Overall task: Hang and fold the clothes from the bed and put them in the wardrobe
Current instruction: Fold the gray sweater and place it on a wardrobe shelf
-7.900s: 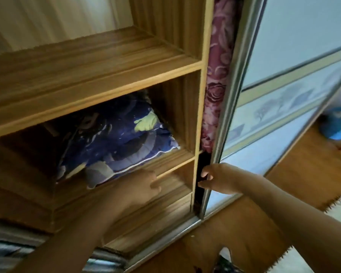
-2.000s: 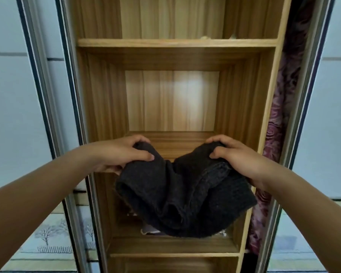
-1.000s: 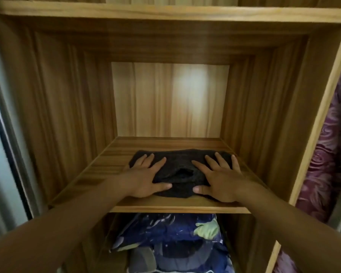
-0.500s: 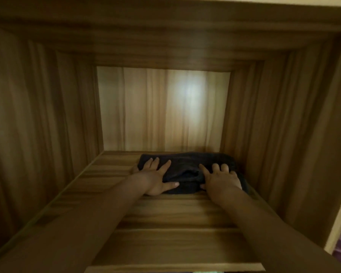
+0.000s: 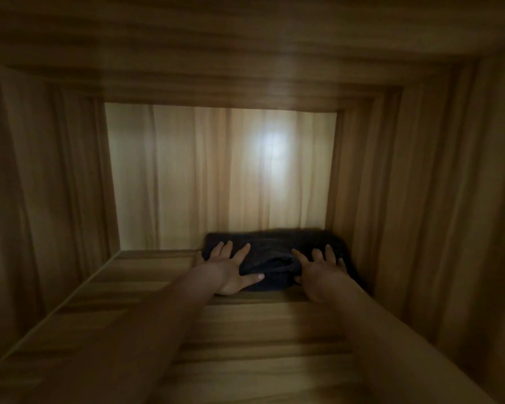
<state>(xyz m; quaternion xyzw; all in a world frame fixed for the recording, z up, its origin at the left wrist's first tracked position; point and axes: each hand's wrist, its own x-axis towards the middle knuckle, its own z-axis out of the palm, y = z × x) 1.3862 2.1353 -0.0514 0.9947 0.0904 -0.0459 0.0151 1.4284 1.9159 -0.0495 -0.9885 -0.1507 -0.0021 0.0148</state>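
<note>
A: Where's the dark knit [image 5: 274, 246]?
B: Back right of the shelf [image 5: 146, 287]. My left hand [image 5: 231, 271] and right hand [image 5: 318, 272] press flat on it, fingers spread, gripping nothing.
A: Handling?
B: Soft, light, floppy, I'd judge; take its 2 side edges.

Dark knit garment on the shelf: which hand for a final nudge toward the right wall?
Left, probably. The left hand lies flat on the dark knit garment's left end and can push rightward; the right hand sits at the wall-side end.
</note>
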